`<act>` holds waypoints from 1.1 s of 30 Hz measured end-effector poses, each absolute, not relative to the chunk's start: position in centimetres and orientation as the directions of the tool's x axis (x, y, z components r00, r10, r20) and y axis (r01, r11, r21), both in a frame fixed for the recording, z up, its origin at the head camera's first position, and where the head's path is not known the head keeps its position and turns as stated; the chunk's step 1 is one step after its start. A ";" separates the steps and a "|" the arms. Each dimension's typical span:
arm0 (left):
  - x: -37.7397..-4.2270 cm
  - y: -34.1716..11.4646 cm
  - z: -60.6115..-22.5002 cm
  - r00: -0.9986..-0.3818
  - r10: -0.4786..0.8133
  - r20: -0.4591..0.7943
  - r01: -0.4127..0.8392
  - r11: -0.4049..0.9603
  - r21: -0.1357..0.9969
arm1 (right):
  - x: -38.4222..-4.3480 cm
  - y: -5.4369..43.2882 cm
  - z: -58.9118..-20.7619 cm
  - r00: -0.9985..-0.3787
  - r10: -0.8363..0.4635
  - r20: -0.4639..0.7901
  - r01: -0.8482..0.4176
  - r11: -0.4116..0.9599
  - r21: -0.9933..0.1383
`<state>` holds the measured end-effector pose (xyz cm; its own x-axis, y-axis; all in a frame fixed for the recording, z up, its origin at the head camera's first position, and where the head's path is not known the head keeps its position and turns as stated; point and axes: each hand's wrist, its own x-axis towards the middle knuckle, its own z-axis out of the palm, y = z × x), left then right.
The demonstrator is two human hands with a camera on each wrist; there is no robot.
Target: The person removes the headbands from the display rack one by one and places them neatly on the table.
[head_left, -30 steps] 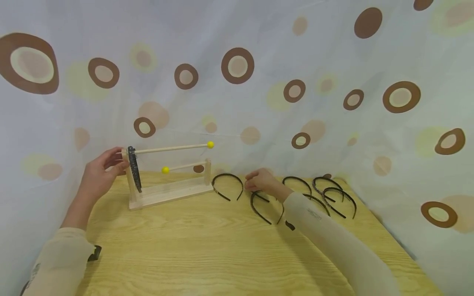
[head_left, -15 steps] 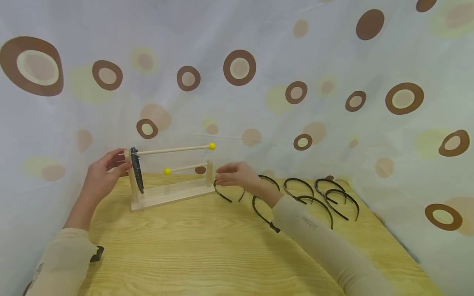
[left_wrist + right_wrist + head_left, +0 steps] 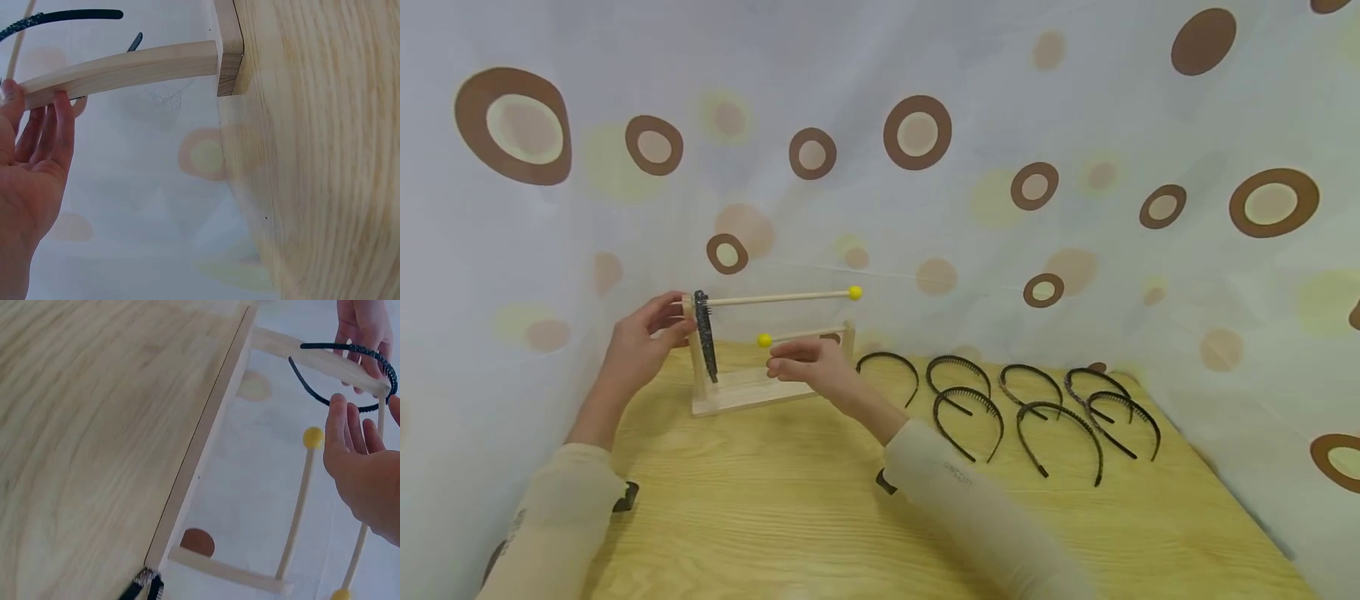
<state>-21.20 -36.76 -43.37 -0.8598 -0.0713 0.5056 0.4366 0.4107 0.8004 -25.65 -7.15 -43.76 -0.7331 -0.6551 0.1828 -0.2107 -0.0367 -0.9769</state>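
Note:
A wooden rack [image 3: 748,398] with two yellow-tipped rods stands toward the back left of the table. From its upper rod [image 3: 782,297], close to the left upright, hangs a dark speckled headband [image 3: 706,340]. My left hand [image 3: 642,343] grips the top of that upright, thumb on one side and fingers on the other, as the left wrist view shows with the upright [image 3: 137,65]. In front of the rack, my right hand [image 3: 820,367] reaches left with fingers extended, holding nothing. In the right wrist view its fingers [image 3: 337,422] are near the hanging headband, apparently apart from it.
Several black headbands stand or lean on the table right of the rack, including one by its right end [image 3: 889,357] and one nearer the front [image 3: 1060,408]. A patterned curtain [image 3: 962,67] hangs behind and beside the wooden table [image 3: 760,508].
My right hand has moved left from above the loose headbands, past the rack's right end, toward the hanging headband. My left hand keeps its grip on the upright. The head view has shifted slightly right.

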 end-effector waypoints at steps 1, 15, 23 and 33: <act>-21.3 -36.7 -43.3 -0.858 -0.071 0.508 0.439 0.411 0.799 | -25.5 -7.7 -43.9 -0.738 -0.648 0.186 -0.213 -0.037 -0.976; -21.3 -36.7 -43.3 -0.872 -0.066 0.485 0.417 0.418 0.807 | -22.2 -14.5 -45.1 -0.819 -0.540 0.191 -0.352 0.212 -0.912; -21.7 -36.9 -43.6 -0.860 -0.065 0.506 0.439 0.409 0.800 | -21.5 -16.1 -44.8 -0.815 -0.461 0.352 -0.506 0.268 -0.820; -21.6 -37.0 -43.8 -0.867 -0.069 0.493 0.424 0.415 0.805 | -21.8 -16.1 -45.2 -0.790 -0.449 0.417 -0.564 0.268 -0.781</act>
<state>-21.64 -37.04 -43.83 -0.8675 -0.0693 0.4926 0.4241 0.4147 0.8051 -21.78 -16.08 -45.22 -0.7903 -0.4487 0.4173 -0.5645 0.2682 -0.7807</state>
